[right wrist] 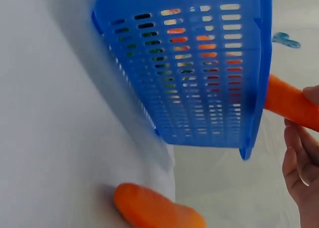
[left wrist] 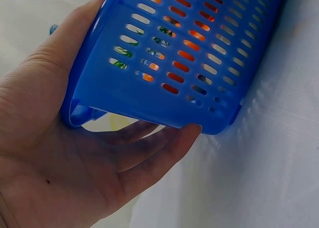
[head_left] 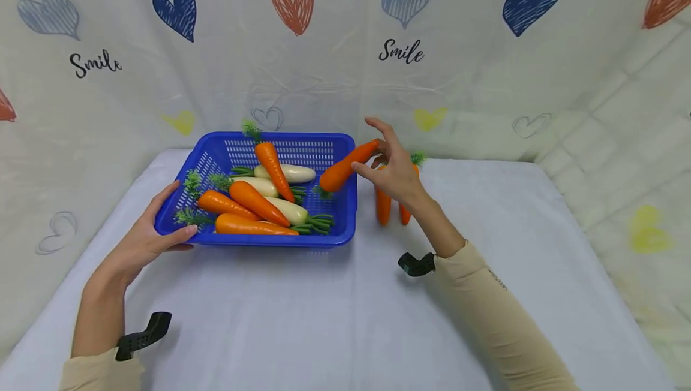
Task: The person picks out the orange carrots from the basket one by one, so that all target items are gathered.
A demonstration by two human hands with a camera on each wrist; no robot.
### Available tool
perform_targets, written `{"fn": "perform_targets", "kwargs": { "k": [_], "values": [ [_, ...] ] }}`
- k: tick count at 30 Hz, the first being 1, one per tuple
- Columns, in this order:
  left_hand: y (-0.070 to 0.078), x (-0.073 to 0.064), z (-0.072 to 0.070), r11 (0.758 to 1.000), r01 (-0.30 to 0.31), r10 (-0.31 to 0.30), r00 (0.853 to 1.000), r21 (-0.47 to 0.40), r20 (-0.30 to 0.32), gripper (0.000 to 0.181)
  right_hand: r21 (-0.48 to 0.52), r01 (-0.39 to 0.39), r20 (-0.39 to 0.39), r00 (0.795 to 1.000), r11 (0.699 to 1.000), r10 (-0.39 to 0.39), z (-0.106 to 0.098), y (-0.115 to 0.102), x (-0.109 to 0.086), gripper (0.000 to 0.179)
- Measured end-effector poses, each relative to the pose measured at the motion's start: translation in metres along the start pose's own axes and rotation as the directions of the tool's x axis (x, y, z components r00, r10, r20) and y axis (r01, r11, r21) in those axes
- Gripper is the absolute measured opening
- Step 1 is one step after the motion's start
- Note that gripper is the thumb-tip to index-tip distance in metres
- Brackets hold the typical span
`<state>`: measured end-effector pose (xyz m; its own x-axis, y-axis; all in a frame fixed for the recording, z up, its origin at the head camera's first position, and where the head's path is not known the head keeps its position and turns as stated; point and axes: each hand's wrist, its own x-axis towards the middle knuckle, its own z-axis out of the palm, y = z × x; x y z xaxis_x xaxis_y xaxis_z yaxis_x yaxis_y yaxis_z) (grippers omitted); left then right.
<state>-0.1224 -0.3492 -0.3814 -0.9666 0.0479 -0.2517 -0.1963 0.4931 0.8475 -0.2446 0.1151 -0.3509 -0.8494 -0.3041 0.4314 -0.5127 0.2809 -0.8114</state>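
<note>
My left hand (head_left: pixel 148 226) grips the near left corner of a blue plastic basket (head_left: pixel 345 232), its thumb on the near rim and fingers along the left side. Inside the basket lie several orange carrots (head_left: pixel 259 202) with frilly green tops and several white radishes (head_left: pixel 297 173). Over the basket's right rim, my right hand (head_left: pixel 396 169) pinches another carrot (head_left: pixel 345 169) by its pointed end. That carrot slants down into the basket, thick leafy end lowest. In the right wrist view, the pinched carrot (right wrist: pixel 289 101) appears just past the rim.
Two more carrots (head_left: pixel 383 205) lie on the white-covered table (head_left: pixel 324 313), right of the basket and partly behind my right hand. A pale curtain (head_left: pixel 335 79) printed with hearts hangs at the table's far edge. Black wrist mounts (head_left: pixel 415 265) stick out from both forearms.
</note>
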Motion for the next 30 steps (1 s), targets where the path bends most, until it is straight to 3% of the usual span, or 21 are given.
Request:
{"fn": "perform_targets", "kwargs": {
  "k": [5, 14, 24, 30],
  "values": [
    [-0.002, -0.002, -0.004, 1.000, 0.001, -0.001, 1.000, -0.008, -0.003, 0.099, -0.032, -0.082, 0.057, 0.995, 0.996, 0.084, -0.009, 0.006, -0.006, 0.072],
    [-0.001, 0.001, -0.001, 1.000, 0.007, -0.007, 1.000, -0.008, -0.003, 0.099, -0.171, -0.112, 0.145, 0.980, 0.979, 0.138, -0.025, 0.009, -0.015, 0.060],
    [0.000, 0.000, 0.001, 1.000, 0.004, -0.004, 1.000, -0.011, 0.003, 0.099, -0.189, -0.172, 0.295, 0.929, 0.967, 0.223, -0.034, 0.003, -0.021, 0.061],
    [0.001, 0.000, 0.000, 1.000, 0.001, -0.001, 1.000, -0.003, 0.002, 0.098, -0.185, -0.170, 0.333, 0.916, 0.968, 0.224, -0.036, 0.004, -0.024, 0.066]
  ]
}}
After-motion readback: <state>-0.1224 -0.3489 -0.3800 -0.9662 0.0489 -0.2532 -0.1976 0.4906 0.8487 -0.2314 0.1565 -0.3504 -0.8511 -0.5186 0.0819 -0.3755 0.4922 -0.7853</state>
